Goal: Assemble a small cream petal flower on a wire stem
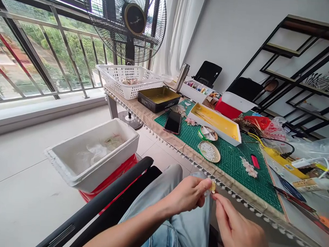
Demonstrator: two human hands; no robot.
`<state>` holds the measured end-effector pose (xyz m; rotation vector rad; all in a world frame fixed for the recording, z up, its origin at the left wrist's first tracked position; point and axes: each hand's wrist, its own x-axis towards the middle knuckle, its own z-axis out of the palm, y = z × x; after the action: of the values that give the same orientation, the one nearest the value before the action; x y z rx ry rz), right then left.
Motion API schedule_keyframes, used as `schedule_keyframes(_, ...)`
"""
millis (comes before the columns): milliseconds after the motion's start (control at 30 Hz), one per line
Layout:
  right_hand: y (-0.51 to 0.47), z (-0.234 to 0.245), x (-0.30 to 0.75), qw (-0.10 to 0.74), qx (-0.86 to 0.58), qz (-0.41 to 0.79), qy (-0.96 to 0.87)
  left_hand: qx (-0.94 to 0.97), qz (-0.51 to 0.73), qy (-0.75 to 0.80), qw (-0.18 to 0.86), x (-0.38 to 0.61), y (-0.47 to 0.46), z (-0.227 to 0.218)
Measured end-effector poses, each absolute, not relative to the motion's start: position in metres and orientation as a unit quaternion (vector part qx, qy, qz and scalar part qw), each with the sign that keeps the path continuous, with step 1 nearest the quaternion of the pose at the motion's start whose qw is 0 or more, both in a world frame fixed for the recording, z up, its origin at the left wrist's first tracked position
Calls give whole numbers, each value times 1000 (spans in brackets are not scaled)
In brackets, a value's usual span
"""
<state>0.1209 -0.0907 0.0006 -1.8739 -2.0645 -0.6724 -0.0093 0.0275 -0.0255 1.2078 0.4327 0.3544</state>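
Left hand [192, 193] is clamping a small yellow piece [213, 187] between thumb and finger, above the lap [190, 227], just off the fringed near edge of the tabletop [185, 145]. Right hand [243, 225] is touching its lower end with fingertips; cannot tell if they are pinching it. Dish [217, 159] of white beads [208, 151] is sitting just inside that edge, on a green mat [233, 162]; a sectioned tin [200, 135] is standing right behind. Phone [173, 121] is lying farther left along the same edge. Pink flowers [249, 169] are lying toward the mat's right edge. Basket [130, 90] is occupying the tabletop's left corner, black box [151, 104] beside it.
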Motion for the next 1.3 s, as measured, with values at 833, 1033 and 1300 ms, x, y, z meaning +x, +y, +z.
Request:
schedule_keyframes(833,-66,32,164,206,-622,48,-754,654,24,165,738,-23,35,-4)
schedule_keyframes(1033,-66,43,162,183,-630,155,-739,652,-21,162,741,-21,34,-1)
schedule_keyframes(1300,-43,32,164,158,-656,380,-632,743,-22,127,656,-17,13,2)
